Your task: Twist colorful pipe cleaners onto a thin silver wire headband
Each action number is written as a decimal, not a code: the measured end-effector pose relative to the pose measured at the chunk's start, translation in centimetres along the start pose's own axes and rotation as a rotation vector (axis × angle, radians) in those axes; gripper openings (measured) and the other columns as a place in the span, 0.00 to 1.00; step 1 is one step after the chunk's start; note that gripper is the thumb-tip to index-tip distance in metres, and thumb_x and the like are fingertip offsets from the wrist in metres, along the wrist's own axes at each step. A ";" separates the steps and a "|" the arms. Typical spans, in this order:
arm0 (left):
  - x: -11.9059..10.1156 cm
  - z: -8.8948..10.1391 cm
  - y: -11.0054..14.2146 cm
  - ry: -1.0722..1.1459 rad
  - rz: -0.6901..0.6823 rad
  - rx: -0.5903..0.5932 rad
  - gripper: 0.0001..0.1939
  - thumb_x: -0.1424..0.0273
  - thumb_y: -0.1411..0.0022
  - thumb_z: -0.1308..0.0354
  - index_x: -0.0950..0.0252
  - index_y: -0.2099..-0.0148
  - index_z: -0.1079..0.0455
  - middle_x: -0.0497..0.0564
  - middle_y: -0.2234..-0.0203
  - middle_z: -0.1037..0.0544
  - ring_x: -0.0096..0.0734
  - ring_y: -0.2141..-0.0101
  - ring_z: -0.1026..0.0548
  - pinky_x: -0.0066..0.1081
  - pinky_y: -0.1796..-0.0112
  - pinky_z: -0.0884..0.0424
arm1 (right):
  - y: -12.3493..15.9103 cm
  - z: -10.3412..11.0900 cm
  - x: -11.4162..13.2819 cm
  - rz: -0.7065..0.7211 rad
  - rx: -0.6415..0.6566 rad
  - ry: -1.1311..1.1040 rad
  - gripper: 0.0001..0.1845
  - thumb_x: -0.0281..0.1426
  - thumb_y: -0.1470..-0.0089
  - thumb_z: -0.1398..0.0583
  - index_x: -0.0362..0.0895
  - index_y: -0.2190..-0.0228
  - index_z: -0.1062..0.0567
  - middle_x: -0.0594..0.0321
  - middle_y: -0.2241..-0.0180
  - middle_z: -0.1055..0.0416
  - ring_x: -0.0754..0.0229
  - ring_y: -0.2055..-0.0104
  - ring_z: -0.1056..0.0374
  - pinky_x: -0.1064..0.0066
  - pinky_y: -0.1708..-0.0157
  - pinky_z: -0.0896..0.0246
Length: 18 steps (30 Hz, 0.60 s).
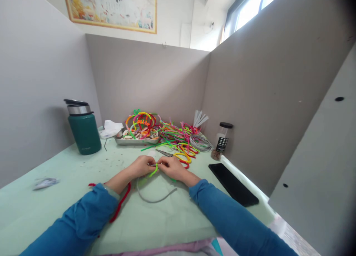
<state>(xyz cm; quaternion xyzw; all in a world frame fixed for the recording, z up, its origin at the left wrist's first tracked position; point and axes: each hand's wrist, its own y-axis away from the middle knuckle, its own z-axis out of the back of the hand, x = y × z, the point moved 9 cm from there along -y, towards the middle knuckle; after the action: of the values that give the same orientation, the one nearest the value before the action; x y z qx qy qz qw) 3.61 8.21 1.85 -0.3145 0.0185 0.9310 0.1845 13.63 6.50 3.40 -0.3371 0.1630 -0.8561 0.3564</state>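
Observation:
My left hand (141, 166) is closed, its fingertips pinching a grey curved band (156, 202) where a bright green pipe cleaner (154, 171) crosses it. Close beside it, my right hand (172, 168) pinches at the same crossing, seemingly on the pipe cleaner; its fingertips are partly hidden. The band's free end curves down toward me over the table. A red pipe cleaner (122, 204) lies partly under my left forearm. Just beyond my right hand are scissors (182, 158) with yellow and red handles.
Behind my hands stand a metal tray (137, 141) of small pieces and a pile of colourful pipe cleaners (175, 133). A grey coil (200, 143) lies right of them. A green bottle (85, 132) stands left; a jar (221, 142) and black phone (233, 183) are right. Partitions enclose the table.

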 end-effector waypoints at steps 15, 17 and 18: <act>-0.1 -0.3 0.0 -0.018 -0.013 0.031 0.19 0.54 0.53 0.48 0.66 0.72 0.34 0.43 0.86 0.36 0.23 0.85 0.37 0.22 0.83 0.45 | -0.1 0.0 -0.3 -0.046 0.004 0.004 0.08 0.29 0.51 0.46 0.43 0.71 0.27 0.68 0.78 0.32 0.68 0.76 0.42 0.78 0.76 0.54; -0.1 -0.4 0.0 -0.015 -0.016 0.031 0.19 0.54 0.53 0.49 0.67 0.72 0.35 0.43 0.85 0.35 0.23 0.85 0.37 0.22 0.83 0.45 | -0.1 0.0 -0.4 -0.052 0.002 0.002 0.08 0.29 0.50 0.46 0.43 0.70 0.27 0.67 0.77 0.32 0.68 0.76 0.42 0.78 0.76 0.54; -0.1 -0.4 0.0 -0.014 -0.018 0.030 0.19 0.54 0.53 0.49 0.67 0.72 0.35 0.43 0.85 0.35 0.23 0.85 0.36 0.22 0.83 0.45 | -0.1 0.0 -0.4 -0.057 0.002 0.000 0.08 0.29 0.50 0.46 0.43 0.70 0.27 0.67 0.77 0.32 0.68 0.76 0.42 0.77 0.76 0.54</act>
<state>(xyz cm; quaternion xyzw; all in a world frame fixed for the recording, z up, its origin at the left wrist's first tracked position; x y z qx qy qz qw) 3.89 8.15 1.61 -0.3051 0.0285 0.9312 0.1975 13.77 6.88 3.26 -0.3410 0.1524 -0.8661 0.3322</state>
